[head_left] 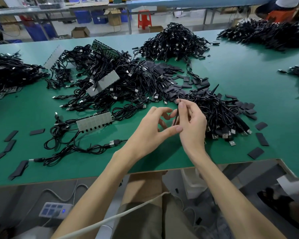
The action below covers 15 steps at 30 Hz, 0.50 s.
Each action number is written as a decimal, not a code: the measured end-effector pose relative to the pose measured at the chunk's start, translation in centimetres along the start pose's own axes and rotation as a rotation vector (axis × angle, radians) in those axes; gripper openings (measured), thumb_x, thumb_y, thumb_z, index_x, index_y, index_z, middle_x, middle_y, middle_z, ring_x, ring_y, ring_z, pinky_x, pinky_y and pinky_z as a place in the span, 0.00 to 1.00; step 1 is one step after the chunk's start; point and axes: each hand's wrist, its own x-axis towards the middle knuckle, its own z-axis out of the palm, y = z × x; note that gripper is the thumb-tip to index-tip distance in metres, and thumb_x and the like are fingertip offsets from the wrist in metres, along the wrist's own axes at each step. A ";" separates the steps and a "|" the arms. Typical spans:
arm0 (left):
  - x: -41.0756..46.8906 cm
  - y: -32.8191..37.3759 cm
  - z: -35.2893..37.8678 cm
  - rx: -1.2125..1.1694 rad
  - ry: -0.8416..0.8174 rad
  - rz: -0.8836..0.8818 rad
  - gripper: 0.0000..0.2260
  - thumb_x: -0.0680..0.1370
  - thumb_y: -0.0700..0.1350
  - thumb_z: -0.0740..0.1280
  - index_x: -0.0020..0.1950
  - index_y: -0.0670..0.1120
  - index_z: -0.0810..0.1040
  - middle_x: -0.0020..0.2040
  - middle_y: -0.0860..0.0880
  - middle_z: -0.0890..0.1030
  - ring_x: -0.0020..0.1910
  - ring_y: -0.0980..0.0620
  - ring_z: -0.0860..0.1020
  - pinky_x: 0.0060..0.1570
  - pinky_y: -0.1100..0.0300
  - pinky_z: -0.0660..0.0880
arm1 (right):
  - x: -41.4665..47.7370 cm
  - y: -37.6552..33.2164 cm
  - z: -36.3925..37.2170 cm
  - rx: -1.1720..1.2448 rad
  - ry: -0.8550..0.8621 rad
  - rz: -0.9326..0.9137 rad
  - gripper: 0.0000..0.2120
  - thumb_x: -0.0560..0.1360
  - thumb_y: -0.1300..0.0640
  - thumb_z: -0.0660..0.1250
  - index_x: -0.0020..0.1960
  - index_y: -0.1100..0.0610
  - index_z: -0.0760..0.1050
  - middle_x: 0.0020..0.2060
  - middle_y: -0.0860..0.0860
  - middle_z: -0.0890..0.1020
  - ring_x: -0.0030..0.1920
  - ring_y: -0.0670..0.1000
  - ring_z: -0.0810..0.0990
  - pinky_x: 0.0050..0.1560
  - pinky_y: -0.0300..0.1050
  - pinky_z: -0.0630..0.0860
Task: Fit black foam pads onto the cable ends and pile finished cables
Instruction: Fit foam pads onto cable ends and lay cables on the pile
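Looking down over a green worktable from a seated position, both bare forearms reaching in from the near edge. Pinched between thumb and forefinger of the right hand, near the table's middle: a thin black cable, its end pointing up and away, raised just above the surface. Just left of it, the left hand, fingers curved into a loose ring, thumb tip touching the right hand by the cable's lower stretch; impossible to tell whether gripping the cable or only beside it. Immediately right of the hands, a heap of black USB cables, silver plugs fanned toward the near side. Scattered around and beyond that heap, flat black foam pads, with more lying singly along the near right and near left of the table. Left of centre, a much larger tangle of cables mixed with pale grey panels and green circuit boards. Further cable piles at far centre, far right and far left. Beyond the table, a red plastic stool and blue crates; below the near edge, a white power strip on the floor
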 end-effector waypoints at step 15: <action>1.3 -1.1 0.1 0.166 0.031 -0.079 0.11 0.79 0.47 0.72 0.59 0.46 0.78 0.52 0.51 0.74 0.46 0.53 0.78 0.49 0.62 0.74 | 0.2 0.5 0.6 0.055 -0.186 0.011 0.05 0.84 0.51 0.59 0.54 0.48 0.73 0.40 0.50 0.86 0.36 0.47 0.82 0.35 0.37 0.74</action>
